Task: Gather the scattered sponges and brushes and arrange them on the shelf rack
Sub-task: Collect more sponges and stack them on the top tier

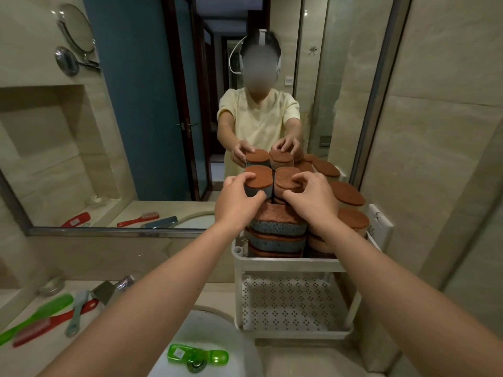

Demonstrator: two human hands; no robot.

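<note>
A white two-tier shelf rack (285, 263) stands on the counter against the mirror. Its top tier is piled high with several brown-topped sponges (277, 227), some grey-blue and some tan. My left hand (239, 197) grips a grey-blue sponge (258, 180) at the top of the pile. My right hand (307, 197) grips a tan sponge (287, 180) right beside it. The rack's perforated lower tier (288, 303) holds nothing. A green brush (35, 317), a red brush (49, 326) and a grey-green brush (77, 312) lie on the counter at the left.
A white basin (215, 336) sits below my arms with a green brush (197, 355) lying in it over the drain. The mirror (163, 118) rises directly behind the rack. A wall with a white socket (379, 224) is close on the rack's right.
</note>
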